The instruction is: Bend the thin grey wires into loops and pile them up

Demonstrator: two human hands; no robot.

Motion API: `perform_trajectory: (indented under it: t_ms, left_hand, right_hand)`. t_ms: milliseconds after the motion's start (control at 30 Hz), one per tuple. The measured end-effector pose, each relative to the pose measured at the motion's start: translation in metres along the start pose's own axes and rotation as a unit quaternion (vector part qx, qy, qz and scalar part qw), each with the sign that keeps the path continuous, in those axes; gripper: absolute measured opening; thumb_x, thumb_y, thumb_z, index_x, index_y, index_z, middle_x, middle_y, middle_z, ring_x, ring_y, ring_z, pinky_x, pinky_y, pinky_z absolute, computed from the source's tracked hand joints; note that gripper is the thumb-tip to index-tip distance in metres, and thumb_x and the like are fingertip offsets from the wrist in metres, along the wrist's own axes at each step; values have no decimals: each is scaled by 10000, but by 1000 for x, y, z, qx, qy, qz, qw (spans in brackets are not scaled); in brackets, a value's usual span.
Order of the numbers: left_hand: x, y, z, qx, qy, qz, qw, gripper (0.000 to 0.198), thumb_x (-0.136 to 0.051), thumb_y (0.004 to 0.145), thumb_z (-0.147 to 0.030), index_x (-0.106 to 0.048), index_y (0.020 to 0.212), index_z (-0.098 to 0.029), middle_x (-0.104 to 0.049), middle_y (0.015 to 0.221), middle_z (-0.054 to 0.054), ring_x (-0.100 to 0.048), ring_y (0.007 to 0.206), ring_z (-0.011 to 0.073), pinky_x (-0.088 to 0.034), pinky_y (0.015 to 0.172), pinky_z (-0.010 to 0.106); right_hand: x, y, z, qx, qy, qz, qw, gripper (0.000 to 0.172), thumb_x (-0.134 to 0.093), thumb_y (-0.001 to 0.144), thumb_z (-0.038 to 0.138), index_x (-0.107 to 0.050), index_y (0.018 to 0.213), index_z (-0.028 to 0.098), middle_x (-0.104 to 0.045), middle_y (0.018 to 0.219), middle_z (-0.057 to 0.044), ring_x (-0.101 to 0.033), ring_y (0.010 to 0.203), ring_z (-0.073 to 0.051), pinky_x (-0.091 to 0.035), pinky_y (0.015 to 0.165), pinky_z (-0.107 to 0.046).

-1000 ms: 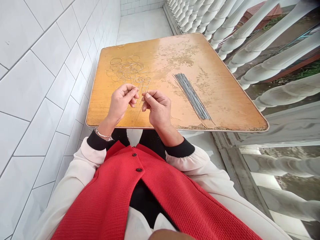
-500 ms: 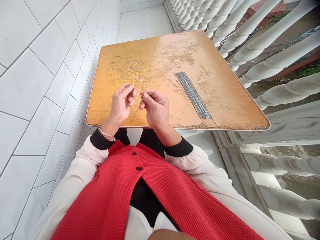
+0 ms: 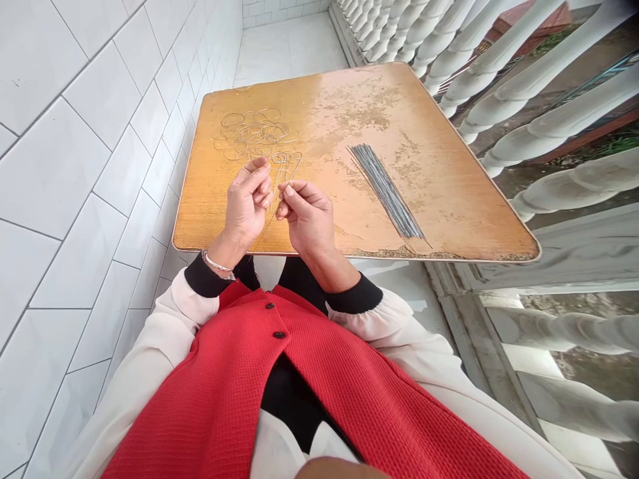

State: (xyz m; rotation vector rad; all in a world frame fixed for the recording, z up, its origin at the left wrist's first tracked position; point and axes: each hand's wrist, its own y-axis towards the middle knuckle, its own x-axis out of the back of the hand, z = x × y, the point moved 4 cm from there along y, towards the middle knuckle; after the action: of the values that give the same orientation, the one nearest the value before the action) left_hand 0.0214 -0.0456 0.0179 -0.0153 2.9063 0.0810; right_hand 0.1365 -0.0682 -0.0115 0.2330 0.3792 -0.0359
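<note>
Thumb and fingers of my right hand (image 3: 310, 214) pinch a thin metal wire (image 3: 268, 228), whose tail slants down toward the table's near edge. Close by on the left, my left hand (image 3: 248, 199) is also closed in a pinch at the wire's upper part; the wire is too fine there to follow clearly. Just beyond my fingers lie several wires with bent loop ends (image 3: 287, 159). Farther back is a loose heap of wire rings (image 3: 254, 133). A bundle of straight grey wires (image 3: 385, 189) rests to the right of my hands.
The wooden table (image 3: 324, 120) has worn, peeling patches and a chipped near edge. A white tiled wall (image 3: 100, 159) runs along the left. White balusters (image 3: 499, 106) stand along the right side, close to the table.
My left hand has turned a little and its fingertips have risen slightly. My right hand has shifted slightly left, still pinching the wire.
</note>
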Motion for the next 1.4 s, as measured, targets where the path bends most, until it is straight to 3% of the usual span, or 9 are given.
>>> perform_trajectory:
  t_ms: [233, 367, 500, 567, 633, 733, 1000, 1300, 1400]
  left_hand:
    - [-2, 1, 5, -4, -1, 12, 1000, 205, -497, 1047, -390, -648, 1061, -253, -381, 549, -77, -424, 447, 47, -385, 459, 197]
    - [-1, -2, 9, 2, -25, 7, 1000, 236, -513, 1037, -423, -661, 1039, -239, -533, 645, -55, -463, 480, 36, -431, 501, 194]
    - [21, -9, 2, -118, 71, -10, 990, 279, -604, 972, -499, -658, 1088, -251, -706, 1032, 16, -546, 583, 40, -469, 560, 219]
    - [35, -13, -6, -238, 200, -21, 950, 328, -608, 954, -541, -662, 1138, -275, -695, 1156, 38, -602, 683, 69, -472, 603, 232]
    - [41, -15, -12, -340, 346, 17, 875, 351, -536, 990, -540, -688, 1151, -268, -702, 1133, 55, -646, 837, 111, -484, 700, 248]
    - [40, -10, -15, -408, 471, 101, 776, 366, -443, 1036, -471, -718, 1162, -265, -716, 1046, 50, -646, 858, 127, -450, 705, 263]
    - [31, 6, -20, -359, 464, 146, 797, 310, -591, 956, -531, -730, 1006, -258, -686, 908, 35, -636, 818, 146, -419, 672, 268]
    - [13, -12, -14, -441, 512, 89, 732, 445, -395, 1049, -493, -699, 914, -198, -651, 872, 39, -607, 769, 126, -438, 695, 277]
    - [7, -16, -10, -426, 519, 76, 737, 469, -362, 1061, -485, -681, 892, -184, -641, 848, 48, -597, 745, 128, -444, 696, 280]
  right_hand:
    - [-4, 1, 1, -14, -9, -5, 1000, 272, -768, 849, 472, -639, 834, 233, -573, 708, 36, -532, 559, -80, -470, 554, -225]
    - [-1, 3, 2, -9, 12, -8, 1000, 306, -810, 803, 489, -656, 822, 226, -587, 710, 38, -517, 543, -68, -460, 538, -215]
    - [6, 5, 6, -7, 23, -7, 1000, 333, -854, 740, 495, -689, 813, 214, -588, 720, 41, -486, 508, -47, -434, 501, -204]
    - [8, 6, 8, -14, 24, -6, 1000, 330, -869, 720, 482, -695, 792, 212, -586, 718, 42, -478, 501, -42, -432, 492, -201]
    - [9, 6, 9, -22, 29, -5, 999, 314, -875, 717, 461, -695, 773, 210, -575, 707, 44, -468, 498, -40, -430, 486, -196]
    - [8, 5, 8, -34, 40, 4, 999, 274, -864, 741, 423, -697, 768, 207, -549, 692, 48, -455, 497, -36, -424, 482, -188]
    - [8, 5, 10, -48, 47, 23, 997, 227, -831, 803, 371, -687, 776, 198, -526, 695, 49, -447, 501, -31, -422, 488, -179]
    - [7, 4, 5, -8, 54, -10, 998, 258, -846, 782, 421, -690, 799, 217, -586, 726, 42, -489, 527, -41, -436, 510, -186]
    - [7, 4, 5, -6, 52, -17, 998, 265, -852, 765, 433, -690, 797, 225, -585, 711, 45, -500, 540, -50, -457, 537, -196]
